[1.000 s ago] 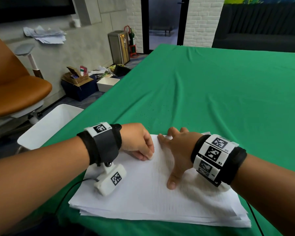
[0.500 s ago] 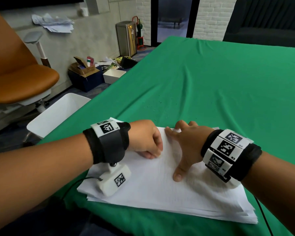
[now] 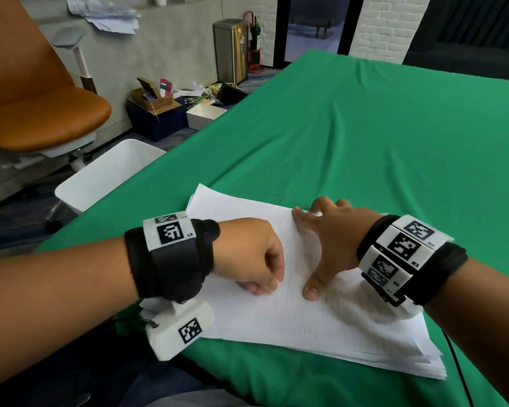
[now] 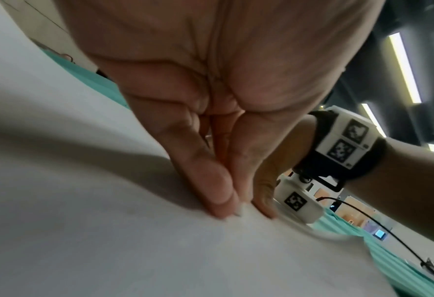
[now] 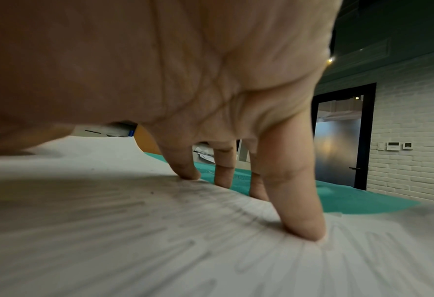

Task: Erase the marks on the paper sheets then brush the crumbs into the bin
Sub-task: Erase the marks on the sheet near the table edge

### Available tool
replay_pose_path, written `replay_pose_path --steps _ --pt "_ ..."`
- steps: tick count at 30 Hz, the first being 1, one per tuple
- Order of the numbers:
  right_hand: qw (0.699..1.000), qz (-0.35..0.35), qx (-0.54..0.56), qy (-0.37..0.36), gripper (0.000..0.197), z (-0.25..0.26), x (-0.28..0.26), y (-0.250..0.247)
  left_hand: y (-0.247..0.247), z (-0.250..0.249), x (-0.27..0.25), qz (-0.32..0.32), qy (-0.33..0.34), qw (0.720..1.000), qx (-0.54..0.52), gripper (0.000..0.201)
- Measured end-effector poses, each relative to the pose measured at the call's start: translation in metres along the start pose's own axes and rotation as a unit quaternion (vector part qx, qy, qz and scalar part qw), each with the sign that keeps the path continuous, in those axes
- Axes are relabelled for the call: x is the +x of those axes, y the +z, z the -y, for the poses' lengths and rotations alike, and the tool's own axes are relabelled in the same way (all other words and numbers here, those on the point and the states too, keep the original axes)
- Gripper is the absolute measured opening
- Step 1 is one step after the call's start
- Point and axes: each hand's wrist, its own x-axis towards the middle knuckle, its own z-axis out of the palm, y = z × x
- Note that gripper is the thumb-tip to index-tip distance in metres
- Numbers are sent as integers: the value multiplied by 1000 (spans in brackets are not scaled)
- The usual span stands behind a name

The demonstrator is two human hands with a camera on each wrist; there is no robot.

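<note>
- At the near edge of the bench (image 3: 365, 136), under a green cloth, a stack of paper sheets (image 3: 276, 318) lies square to the person, both hands upon it.
- The left hand (image 3: 247, 254) is curled, fingertips (image 4: 218, 197) bunched and pressed down on the top sheet. A small pale tip shows between them in the left wrist view; likely an eraser, though I cannot tell for certain.
- The right hand (image 3: 329, 239) is spread and released, holding nothing. Its thumb and fingers (image 5: 297, 211) press flat on the sheet, some fingers reaching past the far edge onto the cloth. Judgement: it pins the paper so rubbing does not drag or crease it.
- Faint pencil marks (image 5: 185, 211) remain on the top sheet in rows beside the right hand; erasing is judged unfinished.
- Dark crumbs (image 3: 279, 168) lie scattered on the cloth just beyond the stack, not yet brushed.
- A white bin (image 3: 106, 177) stands on the floor off the left edge of the bench, near the stack; judged well placed to receive a leftward sweep.
- Room: an orange chair (image 3: 36, 107) at far left, boxes of clutter on the floor, a steel can by a grey wall, white brick and a dark doorway beyond.
</note>
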Motion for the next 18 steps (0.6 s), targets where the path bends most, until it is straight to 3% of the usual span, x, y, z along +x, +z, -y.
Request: replay_pose_path --steps 2,7,9,12,13,14,18 --pt "1000 2 -1 -2 165 0 0 0 -6 0 2 10 -8 1000 -16 8" --pt "1000 0 -1 -3 165 0 -1 1 -21 -1 22 -108 3 992 -71 7" --pt "1000 -4 0 -3 165 0 0 2 -13 0 13 -63 23 996 -52 7" --pt "1000 -12 -4 -4 164 0 1 2 8 -1 -11 103 36 994 25 7" --pt "1000 -11 -5 -3 164 0 1 2 9 -2 -14 119 38 992 37 7" --pt "1000 -9 -5 -3 164 0 1 1 7 -3 -12 97 41 994 37 7" --pt "1000 -4 -5 -1 163 2 -1 0 -15 -2 12 -105 24 994 -29 4"
